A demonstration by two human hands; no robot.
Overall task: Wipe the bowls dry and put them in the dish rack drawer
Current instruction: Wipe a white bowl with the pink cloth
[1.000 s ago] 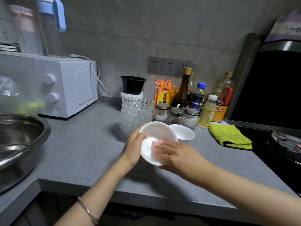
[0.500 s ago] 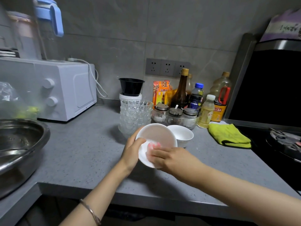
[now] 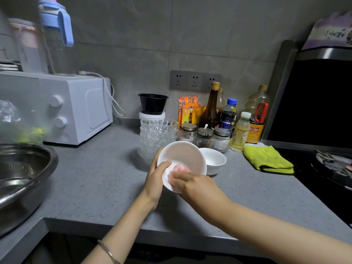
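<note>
My left hand [image 3: 156, 178] grips the rim of a white bowl [image 3: 185, 156], held tilted above the grey counter [image 3: 95, 180]. Inside the bowl my right hand [image 3: 192, 184] presses a pink cloth [image 3: 179, 168] against the lower wall; most of the cloth is hidden under my fingers. A second white bowl [image 3: 215, 161] stands on the counter just right of the held one. Behind them is a stack of clear glass bowls [image 3: 158, 134]. No dish rack drawer shows in view.
A large steel basin [image 3: 22, 176] sits at the left edge and a white microwave [image 3: 76, 107] behind it. Spice jars in a glass dish [image 3: 205, 136] and bottles [image 3: 211, 107] line the back. A yellow-green cloth [image 3: 266, 159] lies by the black stove [image 3: 331, 168].
The bowl has tilted more upright and shifted slightly, and my right hand with the cloth has moved lower along the bowl's inner wall. The left hand keeps its grip.
</note>
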